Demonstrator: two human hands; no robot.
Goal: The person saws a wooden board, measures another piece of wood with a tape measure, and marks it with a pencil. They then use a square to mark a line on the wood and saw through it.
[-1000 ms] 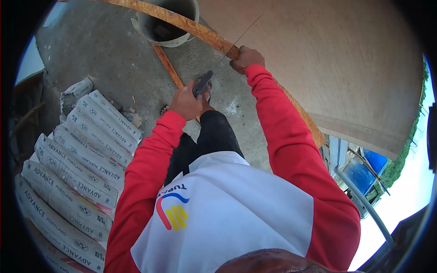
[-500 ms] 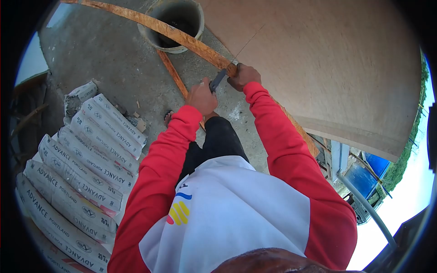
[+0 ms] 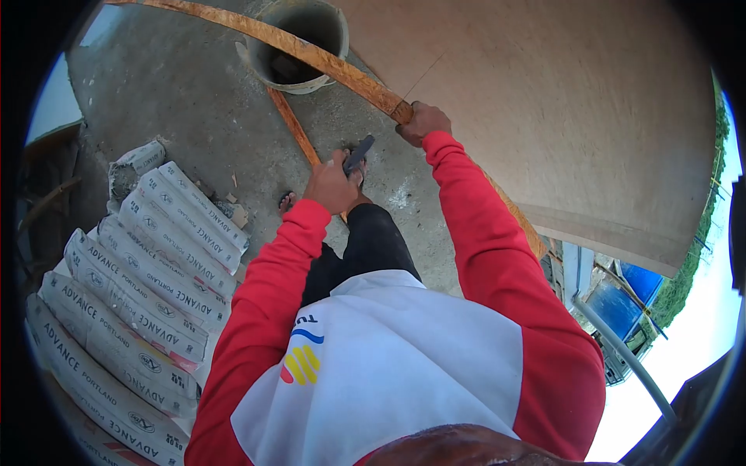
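My right hand (image 3: 425, 124) is closed around a long, narrow wooden strip (image 3: 311, 54), which runs to the upper left over a bucket. A dark line crosses the strip just beside the fingers. Past my right sleeve, more orange-brown wood (image 3: 517, 213) shows along the same curve. My left hand (image 3: 330, 186) grips a short, dark grey tool (image 3: 359, 154) with a flat end, its exact kind unclear. The tool points up and right, apart from the strip and above the concrete floor.
A pale bucket (image 3: 338, 58) stands under the strip. Another wooden strip (image 3: 294, 124) lies lower, passing behind my left hand. Stacked cement bags (image 3: 148, 295) fill the lower left. A large plywood sheet (image 3: 559, 116) spans the upper right. Blue containers (image 3: 614, 303) are at far right.
My left hand and the tool have moved down and left, away from the strip. My right hand has shifted slightly right and up, still on the strip.
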